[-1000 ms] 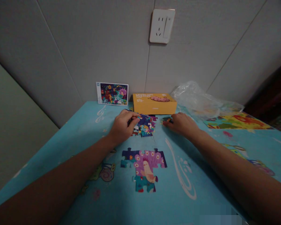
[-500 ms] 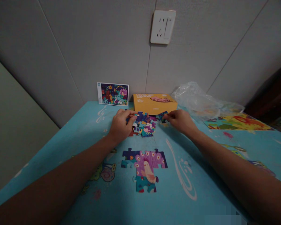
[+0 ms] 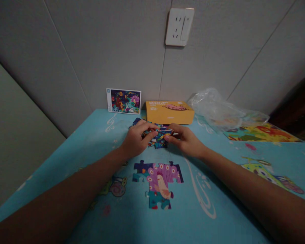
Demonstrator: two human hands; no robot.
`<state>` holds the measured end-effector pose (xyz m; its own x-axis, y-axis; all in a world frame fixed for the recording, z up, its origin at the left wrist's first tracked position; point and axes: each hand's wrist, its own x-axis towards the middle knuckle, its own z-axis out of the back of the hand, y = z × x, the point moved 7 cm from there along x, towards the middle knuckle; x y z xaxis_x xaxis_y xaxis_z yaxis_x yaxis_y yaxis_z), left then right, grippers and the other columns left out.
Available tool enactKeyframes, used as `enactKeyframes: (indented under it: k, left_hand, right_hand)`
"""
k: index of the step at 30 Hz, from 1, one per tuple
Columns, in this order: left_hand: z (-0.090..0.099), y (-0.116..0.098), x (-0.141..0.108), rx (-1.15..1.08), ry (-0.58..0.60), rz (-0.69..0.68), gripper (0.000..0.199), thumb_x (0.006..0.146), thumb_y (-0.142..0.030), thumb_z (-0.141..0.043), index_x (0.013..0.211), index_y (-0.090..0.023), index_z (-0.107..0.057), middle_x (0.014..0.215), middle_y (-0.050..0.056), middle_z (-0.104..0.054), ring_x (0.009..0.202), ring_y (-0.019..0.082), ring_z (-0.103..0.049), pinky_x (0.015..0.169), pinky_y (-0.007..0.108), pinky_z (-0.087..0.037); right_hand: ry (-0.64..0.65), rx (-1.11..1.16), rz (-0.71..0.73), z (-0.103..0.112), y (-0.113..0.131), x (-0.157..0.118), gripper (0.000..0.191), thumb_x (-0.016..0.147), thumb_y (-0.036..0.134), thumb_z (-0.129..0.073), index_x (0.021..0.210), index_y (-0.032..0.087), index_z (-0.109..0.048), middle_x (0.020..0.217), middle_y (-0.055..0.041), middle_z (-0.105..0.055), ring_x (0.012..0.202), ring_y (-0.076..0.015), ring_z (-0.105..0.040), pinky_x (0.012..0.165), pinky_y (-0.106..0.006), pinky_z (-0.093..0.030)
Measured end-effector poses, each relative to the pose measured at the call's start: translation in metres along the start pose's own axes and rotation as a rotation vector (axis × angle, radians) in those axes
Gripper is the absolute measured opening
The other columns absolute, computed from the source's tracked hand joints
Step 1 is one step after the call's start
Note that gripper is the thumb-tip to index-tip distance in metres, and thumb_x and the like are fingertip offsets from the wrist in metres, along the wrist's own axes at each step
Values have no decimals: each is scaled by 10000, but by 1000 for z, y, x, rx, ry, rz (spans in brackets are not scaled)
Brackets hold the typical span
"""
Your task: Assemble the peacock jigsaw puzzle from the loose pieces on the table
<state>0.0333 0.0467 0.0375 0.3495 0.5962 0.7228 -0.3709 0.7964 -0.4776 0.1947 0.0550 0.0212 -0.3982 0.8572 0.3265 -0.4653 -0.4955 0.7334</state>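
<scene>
Left hand point(image 3: 136, 138) and right hand point(image 3: 185, 138), close together above the pile point(image 3: 160, 146), pinch pieces point(image 3: 163, 136) in a narrow grip; the joined puzzle point(image 3: 159, 179) lies at six o'clock, the box point(image 3: 169, 114) at twelve.

Puzzle pc point(image 3: 163, 133), dk blue w/ yellow: tilted above loose pcs point(image 3: 160, 145), far ctr. Joined section point(image 3: 160, 179), purple/teal: flat, near ctr.

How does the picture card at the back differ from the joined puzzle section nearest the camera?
The picture card stands upright, while the puzzle section lies flat on the table. The card is a straight-edged rectangle; the section has a stepped outline with knobs and notches. The card shows a busy, many-coloured scene, the section mostly one bird with a fanned tail. Both include a pinkish-purple fan shape.
</scene>
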Motion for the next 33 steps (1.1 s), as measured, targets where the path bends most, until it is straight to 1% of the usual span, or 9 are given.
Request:
enactKeyframes:
  k: [5, 8, 11, 15, 17, 20, 24, 29, 33]
  left_hand:
    - [1, 2, 1, 49, -13, 31, 213, 887, -199, -582, 1088, -161, -638, 937, 64, -696, 959, 206, -607, 887, 381, -502]
    - [6, 11, 1, 133, -85, 101, 194, 900, -207, -551, 1060, -154, -647, 923, 70, -687, 931, 209, -604, 877, 377, -501]
    - [9, 19, 1, 234, -108, 138, 164, 895, -199, -541, 1010, -165, -654, 927, 68, -698, 908, 218, -595, 867, 389, -484]
    - [8, 26, 3, 321, -59, 143, 134, 856, -149, -547, 928, -168, -659, 951, 66, -701, 930, 233, -589, 905, 429, -436]
    - [5, 28, 2, 353, -18, 158, 156, 845, -169, -566, 954, -158, -677, 957, 78, -685, 957, 245, -577, 929, 443, -419]
    - [-4, 30, -1, 397, 90, 170, 245, 819, -236, -630, 1042, -181, -713, 1064, 100, -645, 1052, 280, -530, 970, 477, -393]
    - [-18, 29, -8, 472, 277, 133, 341, 825, -281, -644, 1161, -285, -703, 1253, 105, -560, 1160, 329, -455, 961, 529, -375]
    - [-19, 28, -9, 497, 295, 98, 355, 848, -281, -622, 1197, -308, -682, 1261, 92, -547, 1146, 308, -449, 948, 508, -380]
    - [-19, 30, -9, 494, 291, 107, 357, 839, -291, -637, 1193, -306, -683, 1259, 98, -557, 1132, 313, -457, 930, 512, -389]
  right_hand:
    - [-289, -316, -237, 51, -29, 5, 264, 886, 344, -453, 789, 166, -622, 737, -67, -640, 673, -186, -573, 620, -294, -427]
    - [-175, -695, -541, 72, -61, 3, 255, 835, 263, -486, 698, 156, -673, 723, -127, -666, 717, -250, -623, 623, -319, -426]
    - [-96, -845, -650, 78, -78, -3, 300, 839, 310, -510, 790, 110, -728, 806, -202, -686, 847, -334, -645, 687, -371, -461]
    - [-261, -977, -578, 80, -66, -7, 482, 803, 341, -622, 1180, 42, -641, 1080, -271, -631, 1080, -391, -578, 819, -427, -469]
    - [-318, -938, -453, 73, -51, -4, 485, 804, 296, -643, 1221, 50, -613, 1128, -259, -602, 1100, -369, -567, 868, -425, -457]
    - [-166, -701, -188, 43, -26, 3, 281, 877, 302, -591, 1065, 115, -686, 1030, -163, -628, 954, -261, -614, 865, -363, -462]
    - [104, -530, 39, -4, -3, -1, 382, 850, 411, -654, 1130, 151, -651, 1035, -128, -596, 910, -235, -597, 836, -360, -469]
    - [82, -481, 38, -11, 2, -2, 238, 832, 342, -675, 968, 148, -655, 944, -103, -622, 816, -206, -582, 745, -317, -443]
    - [-173, -441, -186, 29, -9, 3, 137, 878, 236, -542, 831, 156, -644, 717, -46, -651, 613, -153, -548, 579, -264, -360]
